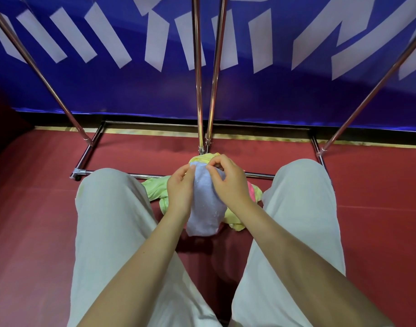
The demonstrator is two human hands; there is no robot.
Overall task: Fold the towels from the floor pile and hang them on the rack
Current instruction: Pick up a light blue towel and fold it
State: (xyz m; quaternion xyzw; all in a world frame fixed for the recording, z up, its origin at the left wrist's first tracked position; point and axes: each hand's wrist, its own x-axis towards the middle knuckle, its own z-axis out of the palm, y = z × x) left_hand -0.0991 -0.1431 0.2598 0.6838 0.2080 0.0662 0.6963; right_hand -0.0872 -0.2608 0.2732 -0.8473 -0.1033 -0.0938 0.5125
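A pale blue towel hangs bunched between my hands above the floor pile. My left hand pinches its top edge on the left side. At the top right, my right hand pinches the same edge with curled fingers. Under it lies the pile: a light green towel on the left, yellow cloth on the right and behind, and a bit of pink beside my right wrist. The metal rack stands just beyond the pile, its poles rising out of view.
My knees in white trousers flank the pile on both sides. The rack's base bars lie on the red floor. A blue banner with white stripes covers the wall behind the rack.
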